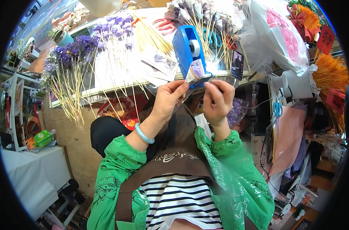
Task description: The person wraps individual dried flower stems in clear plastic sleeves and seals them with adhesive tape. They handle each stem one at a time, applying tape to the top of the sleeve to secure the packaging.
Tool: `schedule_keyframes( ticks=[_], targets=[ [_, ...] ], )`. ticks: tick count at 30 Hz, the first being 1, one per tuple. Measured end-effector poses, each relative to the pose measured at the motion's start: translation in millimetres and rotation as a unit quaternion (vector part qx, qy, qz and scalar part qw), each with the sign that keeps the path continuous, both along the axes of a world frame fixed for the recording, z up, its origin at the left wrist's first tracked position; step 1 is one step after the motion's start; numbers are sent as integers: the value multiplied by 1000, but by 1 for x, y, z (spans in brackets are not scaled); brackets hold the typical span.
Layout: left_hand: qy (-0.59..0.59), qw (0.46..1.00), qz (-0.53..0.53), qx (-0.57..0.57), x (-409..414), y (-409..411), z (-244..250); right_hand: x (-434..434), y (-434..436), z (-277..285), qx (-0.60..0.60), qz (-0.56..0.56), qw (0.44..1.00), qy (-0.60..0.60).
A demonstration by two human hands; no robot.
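My left hand [170, 99] pinches the lower tip of a small paper cone [195, 71] with a purple piece inside, wrapped in printed paper. The cone is upright in front of a blue tape dispenser [178, 47], which holds a roll of clear tape [194, 48]. To the right of the cone, close to the dispenser's front end, my right hand [219, 100] has its thumb and forefinger together; whether a bit of tape is between them cannot be made out. Flat printed papers [160, 61] lie left of the dispenser on the white table [117, 64].
Purple flowers on thin sticks [114, 28] and dried purple flowers [79, 47] lie at the left. Finished-looking cones on sticks [203, 14], pink scissors [164, 26] and teal scissors [212, 37] lie behind. A phone [237, 65] stands at the table's front edge, near a wrapped pink bouquet [283, 37].
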State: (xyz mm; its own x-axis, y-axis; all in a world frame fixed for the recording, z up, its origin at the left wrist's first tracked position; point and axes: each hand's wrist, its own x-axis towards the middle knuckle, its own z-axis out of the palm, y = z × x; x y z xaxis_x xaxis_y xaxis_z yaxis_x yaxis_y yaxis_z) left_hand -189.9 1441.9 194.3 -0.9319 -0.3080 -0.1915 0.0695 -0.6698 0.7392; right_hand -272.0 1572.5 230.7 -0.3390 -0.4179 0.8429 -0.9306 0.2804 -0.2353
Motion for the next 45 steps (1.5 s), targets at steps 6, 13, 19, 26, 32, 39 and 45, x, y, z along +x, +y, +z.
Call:
schedule_keyframes(
  ticks=[6,13,19,26,32,39,45],
  targets=[
    [25,998,-8,-49,-3,5,-4,4,-10,9,139,-38,988,54],
    [142,981,35,126,-5,3,-10,9,-5,-6,-3,57,967,-247],
    [158,973,89,139,-7,-10,-7,52,-2,-45,182,142,789,-570],
    [108,990,65,-65,-4,-12,8,17,4,-19,64,129,837,-529],
    [61,992,65,-91,-2,-10,10,-124,-15,10,74,25,907,-413],
    [6,995,98,-4,1,-27,3,-204,-73,-31,186,-80,888,-412],
    [32,983,177,37,1,-46,3,-192,-70,-33,179,-148,943,-240]
  ],
)
